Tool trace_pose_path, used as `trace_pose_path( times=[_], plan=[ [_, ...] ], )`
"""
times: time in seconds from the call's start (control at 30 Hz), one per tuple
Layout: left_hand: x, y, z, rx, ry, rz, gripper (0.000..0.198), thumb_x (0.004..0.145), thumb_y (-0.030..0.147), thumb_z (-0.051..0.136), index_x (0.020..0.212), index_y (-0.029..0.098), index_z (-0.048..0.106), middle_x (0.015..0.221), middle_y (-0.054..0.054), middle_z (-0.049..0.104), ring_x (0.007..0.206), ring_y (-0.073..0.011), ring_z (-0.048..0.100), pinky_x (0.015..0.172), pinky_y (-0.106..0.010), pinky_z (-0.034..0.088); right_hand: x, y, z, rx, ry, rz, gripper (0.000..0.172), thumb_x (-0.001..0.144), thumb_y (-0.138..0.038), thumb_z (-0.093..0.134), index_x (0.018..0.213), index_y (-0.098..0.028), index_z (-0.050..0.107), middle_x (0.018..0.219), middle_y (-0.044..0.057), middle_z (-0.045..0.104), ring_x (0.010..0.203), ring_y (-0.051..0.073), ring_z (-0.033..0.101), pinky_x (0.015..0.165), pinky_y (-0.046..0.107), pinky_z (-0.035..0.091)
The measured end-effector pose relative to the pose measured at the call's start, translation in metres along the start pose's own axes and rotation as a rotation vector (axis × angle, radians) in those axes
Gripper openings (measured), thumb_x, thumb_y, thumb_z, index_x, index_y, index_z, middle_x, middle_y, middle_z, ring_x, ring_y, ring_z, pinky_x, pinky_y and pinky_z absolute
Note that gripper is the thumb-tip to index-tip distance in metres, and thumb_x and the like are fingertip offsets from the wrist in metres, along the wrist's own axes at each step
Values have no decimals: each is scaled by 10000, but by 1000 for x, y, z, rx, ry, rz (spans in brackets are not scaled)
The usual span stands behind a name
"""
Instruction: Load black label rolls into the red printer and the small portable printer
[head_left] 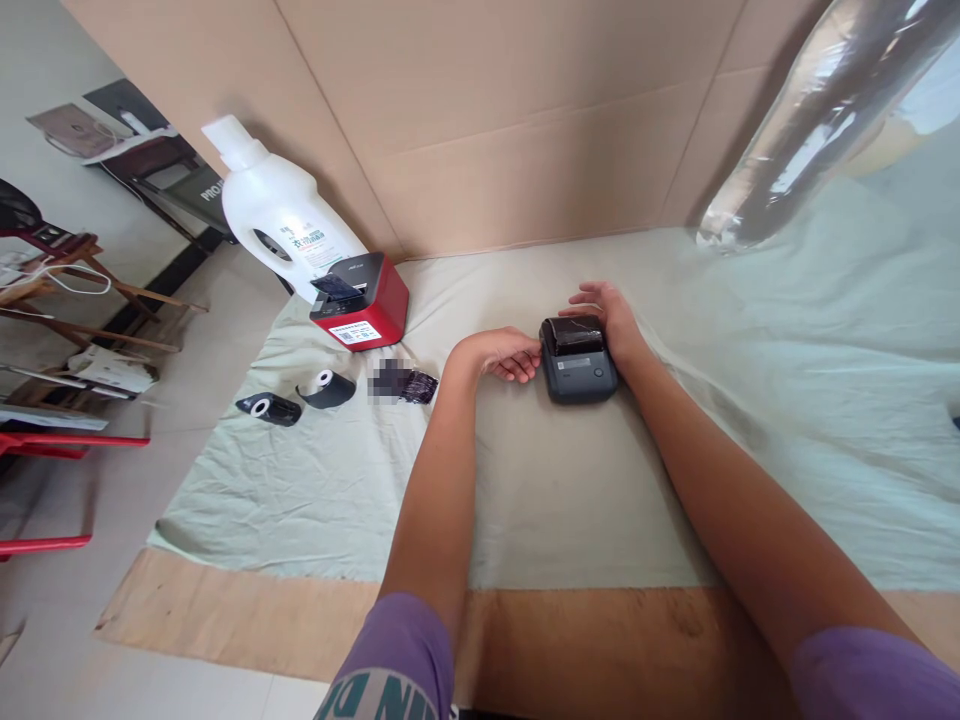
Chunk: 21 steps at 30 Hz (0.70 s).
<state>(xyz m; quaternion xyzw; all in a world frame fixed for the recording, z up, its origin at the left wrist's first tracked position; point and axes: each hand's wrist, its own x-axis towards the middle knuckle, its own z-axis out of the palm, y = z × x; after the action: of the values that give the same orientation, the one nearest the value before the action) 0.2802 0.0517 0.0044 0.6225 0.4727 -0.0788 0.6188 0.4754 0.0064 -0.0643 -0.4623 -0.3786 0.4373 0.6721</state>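
Observation:
A small dark grey label printer [578, 361] lies on a pale green cloth [540, 480]. My left hand [501, 353] rests just left of it, fingers curled loosely, fingertips touching its left side. My right hand [607, 311] lies against the printer's right and far edge, fingers bent round its top corner. Both forearms reach in from the bottom, purple sleeves at the elbows.
A red and black printer [361, 300] stands at the back left beside a white detergent bottle [281, 215]. Two black paper rolls [268, 407] [327, 387] and a dark wrapper [409, 383] lie left of my arm. Cardboard walls [525, 120] stand behind; a clear plastic roll [817, 110] leans at right.

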Motion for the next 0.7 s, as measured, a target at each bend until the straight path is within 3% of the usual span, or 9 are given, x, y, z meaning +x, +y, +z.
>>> trace_pose_path(
  times=[0.47,0.7],
  plan=[
    [0,-2,0,-19,-16,28,134,707,272,649,647,157,613,618,-40,677,531,-115,637,496,-192,488,-2,-3,0,-54,15,-24,545,810,-769,553,1023,-270,606,1003,25,641,886,190,710,724,299,591],
    [1,-9,-6,-22,-106,149,213,713,351,688,676,154,619,662,-67,693,576,-142,667,492,-206,488,-1,-3,-1,-46,4,-16,551,807,-774,551,1023,-269,591,1012,37,631,886,191,705,736,313,595]
  ],
)
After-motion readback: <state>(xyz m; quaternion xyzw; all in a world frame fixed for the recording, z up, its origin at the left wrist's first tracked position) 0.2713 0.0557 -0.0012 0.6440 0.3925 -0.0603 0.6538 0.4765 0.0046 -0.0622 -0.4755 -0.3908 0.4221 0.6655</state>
